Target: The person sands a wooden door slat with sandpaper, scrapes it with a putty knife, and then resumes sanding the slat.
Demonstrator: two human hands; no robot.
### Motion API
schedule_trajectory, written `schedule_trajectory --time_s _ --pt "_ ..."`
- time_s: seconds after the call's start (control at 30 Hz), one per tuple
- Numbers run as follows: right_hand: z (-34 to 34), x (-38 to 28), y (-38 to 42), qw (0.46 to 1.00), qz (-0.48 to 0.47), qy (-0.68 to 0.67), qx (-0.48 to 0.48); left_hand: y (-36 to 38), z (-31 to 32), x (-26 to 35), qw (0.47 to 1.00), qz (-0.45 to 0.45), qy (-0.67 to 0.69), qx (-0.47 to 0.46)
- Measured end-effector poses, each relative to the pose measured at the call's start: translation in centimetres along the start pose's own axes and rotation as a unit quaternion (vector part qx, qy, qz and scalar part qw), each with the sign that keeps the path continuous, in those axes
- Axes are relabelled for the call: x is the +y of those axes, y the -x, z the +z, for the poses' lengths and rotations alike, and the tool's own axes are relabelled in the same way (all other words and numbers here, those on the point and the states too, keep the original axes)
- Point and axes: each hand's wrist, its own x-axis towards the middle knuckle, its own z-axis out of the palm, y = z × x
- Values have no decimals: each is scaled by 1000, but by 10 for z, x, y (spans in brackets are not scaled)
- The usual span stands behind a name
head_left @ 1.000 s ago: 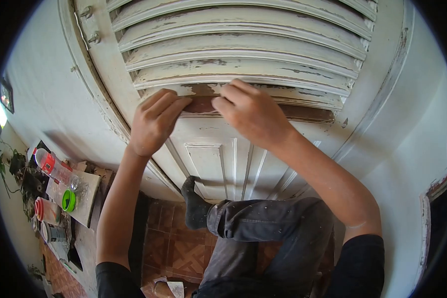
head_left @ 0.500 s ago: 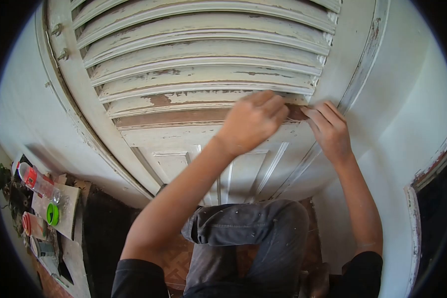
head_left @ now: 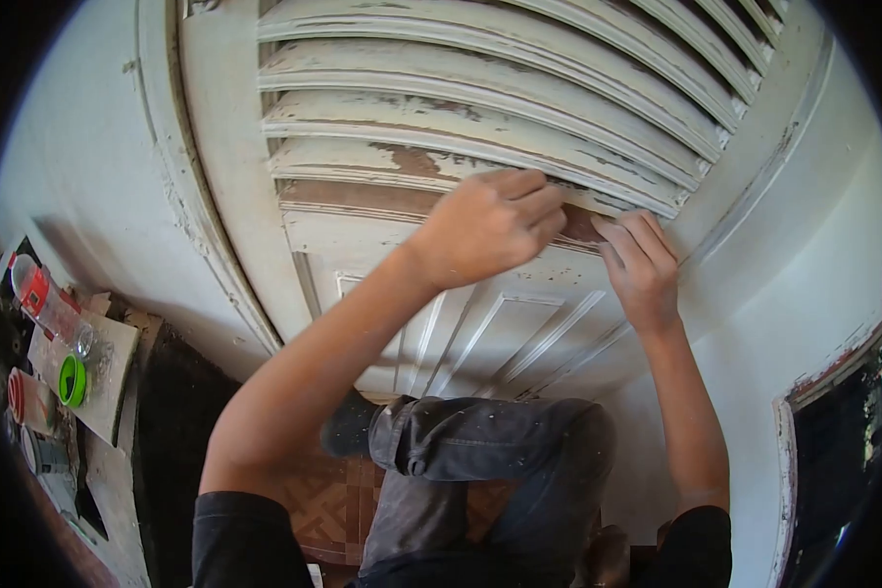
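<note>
Fingers [head_left: 534, 201] of the left hand [head_left: 485, 230] are held together and bent, pressing on the brown bare strip [head_left: 363, 199] of wood at the bottom of the louvres; I cannot tell if they pinch anything under them. Just beside it, the right hand [head_left: 642, 265] lays its fingers [head_left: 629, 235] flat and close together on the same strip, near its right end. Both forearms rise from the bottom of the view, and the left one crosses in front of the body. Below the hands a bent knee in grey trousers [head_left: 490, 461] with small paint spots lies over a patterned tile floor [head_left: 328, 500]. Behind the hands stands the old white door [head_left: 500, 323], with panels below the strip and peeling slats [head_left: 480, 108] above it. Far at the left edge, a low worktop [head_left: 108, 377] carries a green lid [head_left: 71, 380] and a clear bottle with a red label [head_left: 41, 299].
</note>
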Motion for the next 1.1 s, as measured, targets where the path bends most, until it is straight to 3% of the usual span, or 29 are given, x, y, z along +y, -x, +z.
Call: schedule_trajectory --time_s 0.27,0.57,0.8,0.83,1.1 --pt "63 -54 -58 996 -77 -40 36 54 -92 -42 995 -10 -70 -71" --pt "142 -145 -142 986 -110 -59 107 105 -186 -70 969 -128 -140 -157" --pt "112 -107 -116 987 -128 -45 82 84 -158 -57 969 -127 -131 -166" --pt "104 -94 -105 986 -139 -35 81 73 -147 -52 974 -82 -141 -155" --pt "50 -23 -42 992 -117 -28 35 24 -71 -23 992 -14 -81 -96"
